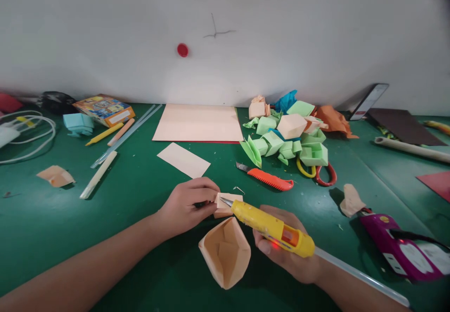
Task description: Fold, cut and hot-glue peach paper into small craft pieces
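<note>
My left hand [190, 204] pinches a small folded peach paper piece [228, 200] by its left end. In my right hand [286, 244] is a yellow hot glue gun [272, 225], its metal tip at the top face of that piece. A clear glue stick [362, 274] sticks out of the gun's back end, and a red light glows on its side. Just in front of both hands sits an open peach paper box [225, 255], its hollow facing up. Whether glue is on the paper is too small to tell.
Behind the hands lie a cream paper strip [184, 160], larger sheets [198, 123] and an orange utility knife [270, 179]. Folded green paper pieces [272, 143] and scissors [326, 175] are back right. A purple power strip [401, 246] lies right; crayons [105, 133] and glue sticks [128, 133] left.
</note>
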`<action>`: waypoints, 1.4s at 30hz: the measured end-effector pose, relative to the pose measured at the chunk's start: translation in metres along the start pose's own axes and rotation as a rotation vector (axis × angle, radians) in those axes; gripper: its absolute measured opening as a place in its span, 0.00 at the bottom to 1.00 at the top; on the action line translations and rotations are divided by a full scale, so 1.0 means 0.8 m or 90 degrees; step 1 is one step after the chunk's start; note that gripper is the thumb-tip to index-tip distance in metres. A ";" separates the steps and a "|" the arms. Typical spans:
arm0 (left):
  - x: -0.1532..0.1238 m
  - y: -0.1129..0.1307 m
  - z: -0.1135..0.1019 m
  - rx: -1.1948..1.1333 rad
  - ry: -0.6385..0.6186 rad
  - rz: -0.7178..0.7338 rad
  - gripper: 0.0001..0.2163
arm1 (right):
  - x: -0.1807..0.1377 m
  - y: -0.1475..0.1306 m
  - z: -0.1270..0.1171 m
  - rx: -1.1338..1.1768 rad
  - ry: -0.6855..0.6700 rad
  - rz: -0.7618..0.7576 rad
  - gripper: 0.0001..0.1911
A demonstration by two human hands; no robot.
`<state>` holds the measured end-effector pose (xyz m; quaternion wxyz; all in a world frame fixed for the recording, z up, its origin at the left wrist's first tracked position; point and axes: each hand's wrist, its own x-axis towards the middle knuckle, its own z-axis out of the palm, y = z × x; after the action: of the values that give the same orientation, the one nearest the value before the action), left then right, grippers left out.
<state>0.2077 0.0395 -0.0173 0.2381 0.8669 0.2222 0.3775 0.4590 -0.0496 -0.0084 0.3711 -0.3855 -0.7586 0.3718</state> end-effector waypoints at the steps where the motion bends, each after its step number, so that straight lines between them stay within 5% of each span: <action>1: 0.000 0.000 0.000 -0.002 -0.002 -0.004 0.06 | -0.001 0.001 0.000 -0.004 -0.002 -0.001 0.17; 24: -0.002 -0.003 0.000 -0.009 -0.001 0.000 0.05 | -0.003 0.006 -0.007 -0.035 -0.046 -0.006 0.25; 42: -0.002 -0.004 0.001 0.000 0.002 0.026 0.05 | -0.002 0.006 -0.010 -0.060 -0.042 -0.022 0.23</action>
<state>0.2066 0.0411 -0.0207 0.2299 0.8707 0.2051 0.3835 0.4680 -0.0468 -0.0097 0.3336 -0.3770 -0.7936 0.3418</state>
